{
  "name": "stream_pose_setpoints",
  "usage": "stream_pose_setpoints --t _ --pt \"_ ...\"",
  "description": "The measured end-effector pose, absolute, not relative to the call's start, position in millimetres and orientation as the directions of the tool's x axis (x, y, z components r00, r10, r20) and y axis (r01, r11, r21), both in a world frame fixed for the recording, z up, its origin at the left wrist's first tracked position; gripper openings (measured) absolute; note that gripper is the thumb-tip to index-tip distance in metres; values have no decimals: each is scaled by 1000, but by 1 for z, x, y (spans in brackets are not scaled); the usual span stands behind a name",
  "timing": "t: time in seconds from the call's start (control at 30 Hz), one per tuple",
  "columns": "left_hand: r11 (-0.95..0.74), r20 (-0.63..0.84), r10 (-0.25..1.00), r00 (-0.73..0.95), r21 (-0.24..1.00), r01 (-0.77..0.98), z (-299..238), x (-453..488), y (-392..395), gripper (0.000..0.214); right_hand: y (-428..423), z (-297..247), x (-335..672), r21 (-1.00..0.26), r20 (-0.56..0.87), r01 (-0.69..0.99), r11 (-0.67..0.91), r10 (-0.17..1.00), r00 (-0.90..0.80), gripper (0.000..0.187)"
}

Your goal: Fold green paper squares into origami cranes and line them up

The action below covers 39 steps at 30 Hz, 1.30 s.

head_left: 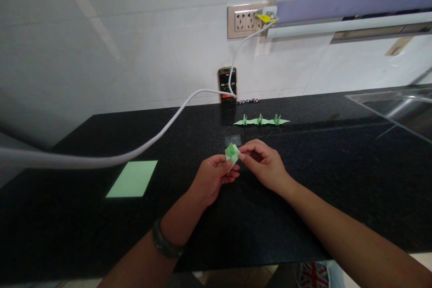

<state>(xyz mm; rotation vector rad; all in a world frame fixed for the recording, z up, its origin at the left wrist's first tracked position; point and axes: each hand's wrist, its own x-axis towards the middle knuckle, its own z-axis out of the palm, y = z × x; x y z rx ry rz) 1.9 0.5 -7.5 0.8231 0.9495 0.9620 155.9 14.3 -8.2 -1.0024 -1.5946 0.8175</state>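
A small, partly folded piece of light green origami paper (pixel 231 152) is held up over the black counter between both hands. My left hand (pixel 216 174) pinches its lower part between thumb and fingers. With thumb and forefinger, my right hand (pixel 261 162) grips its right edge. Beyond the hands, three folded green paper cranes (pixel 259 120) stand in a row with their wings touching or overlapping. Left of my hands lies a stack or sheet of flat green square paper (pixel 133 179); which of the two I cannot tell.
A phone (pixel 227 84) showing a running timer leans on the wall, with a small beaded strand (pixel 248 101) beside it. A white cable (pixel 162 132) runs from the wall socket (pixel 248 20) across the left foreground. A sink (pixel 401 108) is set in the counter (pixel 324 175) at right.
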Motion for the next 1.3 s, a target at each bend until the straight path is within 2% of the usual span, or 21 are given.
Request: stream_pose_setpoints --t 0.13,0.67,1.0,1.3 --pt "315 -265 940 212 915 -251 -7 3 0 24 14 -9 157 -842 448 272 466 885 -129 8" --pt "301 -257 941 223 933 -198 -5 5 -2 22 16 -10 156 -902 366 187 388 919 -144 6" --pt "327 -296 936 191 930 -165 -2 8 -4 18 17 -11 156 -969 196 125 214 970 -143 11" --pt "331 -294 931 218 930 -157 0 7 -5 18 18 -10 156 -989 134 31 143 970 -203 19"
